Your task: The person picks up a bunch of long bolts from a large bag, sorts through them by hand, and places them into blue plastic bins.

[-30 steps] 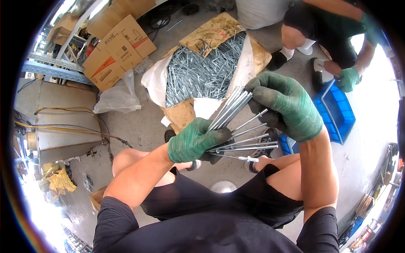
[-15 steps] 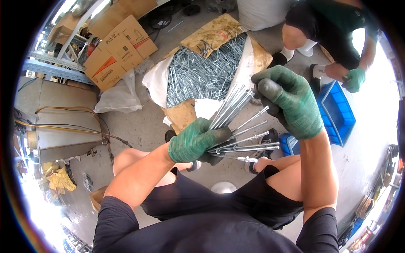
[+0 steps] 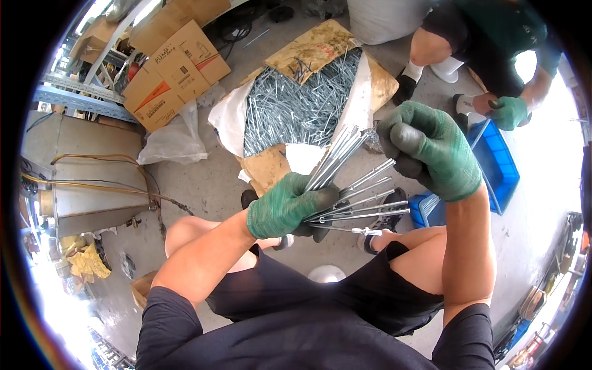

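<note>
My left hand, in a green glove with dark fingertips, is closed round a bundle of long thin metal pins. Some stand close together toward the pile, while several others fan out to the right, a few with a thicker sleeve near the end. My right hand, gloved alike, is raised just right of the bundle with fingers curled and thumb pressed in. What it pinches, if anything, is hidden. Beyond both hands, a heap of similar metal pins lies in an opened white sack with cardboard flaps.
A blue crate and a smaller blue bin stand at right. A co-worker's gloved hand is above the crate. Cardboard boxes lean at far left, over a metal cabinet with hoses. A white sack stands behind.
My right hand has shifted slightly right, away from the bundle, its fingers curling in more. My left hand stays nearly still. The co-worker's hand has moved a little left.
</note>
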{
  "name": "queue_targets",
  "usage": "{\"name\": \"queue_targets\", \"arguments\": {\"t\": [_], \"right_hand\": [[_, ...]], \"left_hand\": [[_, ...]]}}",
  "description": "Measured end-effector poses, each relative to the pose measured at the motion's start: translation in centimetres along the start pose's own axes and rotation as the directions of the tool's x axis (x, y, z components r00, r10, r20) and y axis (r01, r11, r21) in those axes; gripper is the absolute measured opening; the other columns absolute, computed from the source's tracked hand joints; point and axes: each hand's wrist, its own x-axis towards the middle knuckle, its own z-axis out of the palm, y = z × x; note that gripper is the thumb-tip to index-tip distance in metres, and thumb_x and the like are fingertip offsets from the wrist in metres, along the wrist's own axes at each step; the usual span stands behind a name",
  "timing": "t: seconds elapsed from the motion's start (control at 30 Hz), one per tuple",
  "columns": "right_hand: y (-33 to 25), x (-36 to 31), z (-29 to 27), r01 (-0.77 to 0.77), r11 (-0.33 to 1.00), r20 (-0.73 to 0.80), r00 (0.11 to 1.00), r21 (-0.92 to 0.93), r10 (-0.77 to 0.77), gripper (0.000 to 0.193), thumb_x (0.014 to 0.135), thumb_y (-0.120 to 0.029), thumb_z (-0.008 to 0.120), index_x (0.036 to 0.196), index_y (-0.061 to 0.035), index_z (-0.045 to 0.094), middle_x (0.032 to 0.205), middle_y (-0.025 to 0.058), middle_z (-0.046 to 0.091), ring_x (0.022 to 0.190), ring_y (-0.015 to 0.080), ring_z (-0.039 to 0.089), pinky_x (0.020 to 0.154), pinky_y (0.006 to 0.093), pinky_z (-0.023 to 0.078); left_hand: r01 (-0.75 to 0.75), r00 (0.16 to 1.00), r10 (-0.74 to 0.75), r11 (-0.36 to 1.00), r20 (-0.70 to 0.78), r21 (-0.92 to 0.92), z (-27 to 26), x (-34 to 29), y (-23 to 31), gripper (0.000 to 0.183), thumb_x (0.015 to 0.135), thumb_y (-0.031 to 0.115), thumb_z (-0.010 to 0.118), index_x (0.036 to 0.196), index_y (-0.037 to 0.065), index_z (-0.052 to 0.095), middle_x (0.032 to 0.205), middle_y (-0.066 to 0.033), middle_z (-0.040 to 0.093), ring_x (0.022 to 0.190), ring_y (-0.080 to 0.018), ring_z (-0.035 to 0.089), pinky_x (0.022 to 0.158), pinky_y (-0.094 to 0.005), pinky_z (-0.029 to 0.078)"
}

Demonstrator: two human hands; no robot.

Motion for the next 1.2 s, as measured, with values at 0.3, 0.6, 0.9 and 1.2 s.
{"name": "queue_targets", "arguments": {"t": [0.3, 0.6, 0.9, 1.2], "right_hand": [[1.2, 0.7, 1.5, -0.048, 0.998, 0.026, 0.998, -0.05, 0.05, 0.039, 0.094, -0.024, 0.068, 0.127, -0.0033, 0.062, 0.089, 0.0004, 0.066, 0.083, 0.0058, 0.061, 0.063, 0.0168, 0.047], [1.4, 0.3, 0.2, 0.002, 0.999, 0.089, 0.996, -0.042, 0.001, 0.033, 0.092, -0.022, 0.07, 0.117, -0.002, 0.062, 0.09, 0.0024, 0.067, 0.067, 0.003, 0.052, 0.056, 0.0174, 0.04], [0.8, -0.1, 1.0, -0.014, 0.998, -0.014, 1.0, 0.066, 0.015, 0.024, 0.095, -0.018, 0.067, 0.115, -0.0039, 0.063, 0.088, 0.003, 0.067, 0.064, 0.0024, 0.05, 0.054, 0.0165, 0.041], [1.4, -0.2, 0.4, -0.012, 0.992, 0.028, 1.0, 0.122, 0.009, 0.025, 0.094, -0.023, 0.071, 0.108, -0.0034, 0.064, 0.087, 0.0036, 0.066, 0.063, 0.0028, 0.051, 0.052, 0.0158, 0.041]], "left_hand": [[0.082, 0.996, -0.081, 0.996, 0.027, -0.032, -0.1, -0.2, 0.3, 0.046, 0.1, 0.043, 0.054, 0.102, -0.001, 0.067, 0.068, -0.0077, 0.064, 0.053, -0.0159, 0.062, 0.049, -0.0279, 0.047], [0.005, 1.0, -0.007, 0.998, -0.025, -0.064, 0.1, -0.2, -0.2, 0.049, 0.099, 0.047, 0.058, 0.105, -0.001, 0.066, 0.073, -0.0073, 0.065, 0.06, -0.0151, 0.064, 0.051, -0.028, 0.048], [0.035, 0.995, -0.042, 0.997, -0.093, -0.074, 0.1, -0.1, -0.2, 0.036, 0.101, 0.036, 0.054, 0.099, 0.002, 0.064, 0.073, -0.0081, 0.064, 0.06, -0.016, 0.063, 0.051, -0.0283, 0.047], [0.029, 0.996, -0.032, 0.999, -0.089, -0.039, 0.6, 0.1, 0.5, 0.034, 0.102, 0.032, 0.051, 0.095, 0.001, 0.065, 0.073, -0.0088, 0.065, 0.064, -0.0145, 0.064, 0.056, -0.0263, 0.048]]}}
